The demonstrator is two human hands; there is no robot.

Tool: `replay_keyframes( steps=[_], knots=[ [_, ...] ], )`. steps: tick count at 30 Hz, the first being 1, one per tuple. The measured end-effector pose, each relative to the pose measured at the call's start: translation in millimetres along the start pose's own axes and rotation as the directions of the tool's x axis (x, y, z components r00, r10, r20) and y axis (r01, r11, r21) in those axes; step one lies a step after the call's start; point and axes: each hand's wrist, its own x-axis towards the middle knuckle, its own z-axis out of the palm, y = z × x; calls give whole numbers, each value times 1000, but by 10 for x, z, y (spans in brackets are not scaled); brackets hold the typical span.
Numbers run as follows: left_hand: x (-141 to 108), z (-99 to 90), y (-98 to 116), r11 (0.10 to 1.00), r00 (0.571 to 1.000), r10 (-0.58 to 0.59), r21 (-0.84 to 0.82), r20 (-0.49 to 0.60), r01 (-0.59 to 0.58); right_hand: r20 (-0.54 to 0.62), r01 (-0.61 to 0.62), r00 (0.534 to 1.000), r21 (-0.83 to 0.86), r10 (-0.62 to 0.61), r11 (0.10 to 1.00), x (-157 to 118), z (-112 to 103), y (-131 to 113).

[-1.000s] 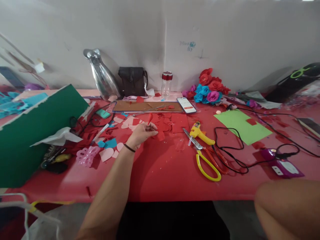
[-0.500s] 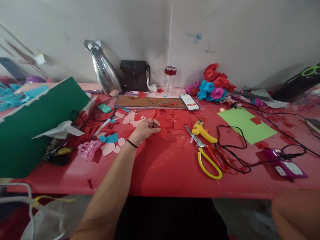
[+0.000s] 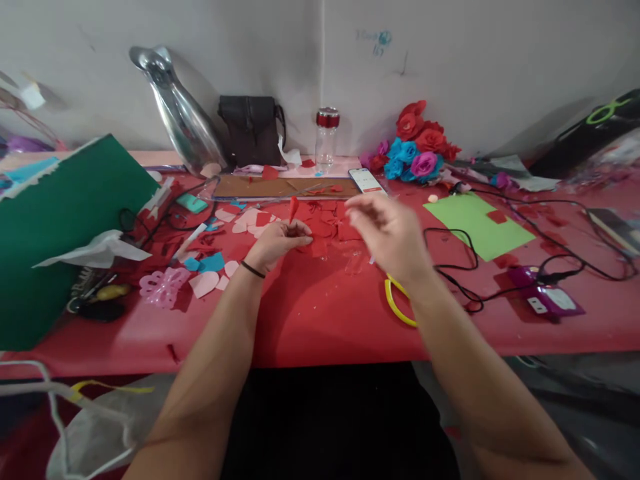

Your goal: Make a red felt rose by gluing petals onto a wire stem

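Over the middle of the red-covered table, my left hand [image 3: 279, 244] is closed in a pinch on a small red paper bud [image 3: 293, 209], which points upward from the fingers. A dark band circles that wrist. Right of it, my right hand [image 3: 387, 230] hovers with curved fingers; thumb and fingertips look apart and nothing shows between them, though motion blurs them slightly. It covers the glue gun and most of the scissors, whose yellow handle [image 3: 397, 307] shows beneath. Red paper pieces [image 3: 325, 223] lie between and behind the hands.
At the back stand a steel jug [image 3: 175, 113], a dark bag [image 3: 250, 130], a glass bottle [image 3: 326, 143], a phone [image 3: 367, 181] and paper flowers [image 3: 415, 147]. Green paper [image 3: 480, 223], black cables and a purple power box [image 3: 545, 293] lie right. A green board [image 3: 70, 247] leans left.
My right hand has come in from the lower right edge to above the scissors and glue gun. The left hand keeps its pinch on the red bud. The camera view has tilted down and shifted.
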Motion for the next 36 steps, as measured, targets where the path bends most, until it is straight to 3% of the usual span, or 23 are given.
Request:
replay_keyframes(
  steps=[4, 8, 13, 21, 28, 32, 36],
  knots=[
    [-21, 8, 3, 999, 1000, 25, -27, 15, -24, 59, -80, 994, -137, 89, 987, -192, 317, 272],
    [-31, 39, 2, 1000, 993, 16, -17, 117, -15, 125, -152, 977, -164, 173, 975, -321, 481, 420],
    [-48, 97, 9, 1000, 973, 11, 14, 232, -14, 199, -219, 948, -161, 249, 962, -416, 453, 330],
    [-78, 142, 38, 999, 963, -14, 52, 268, 1, 251, -283, 920, -103, 301, 953, -427, 355, 291],
    [-68, 69, 47, 999, 987, -30, 33, 158, 25, 266, -314, 924, 113, 276, 943, -213, 344, 290],
    [-77, 35, 48, 1000, 990, 12, -30, 137, -8, 177, -245, 955, 22, 237, 969, -9, 528, 365],
    [-6, -27, -85, 996, 997, 60, -63, 51, -56, 176, -230, 958, -2, 227, 973, 192, 761, 434]
  ],
)
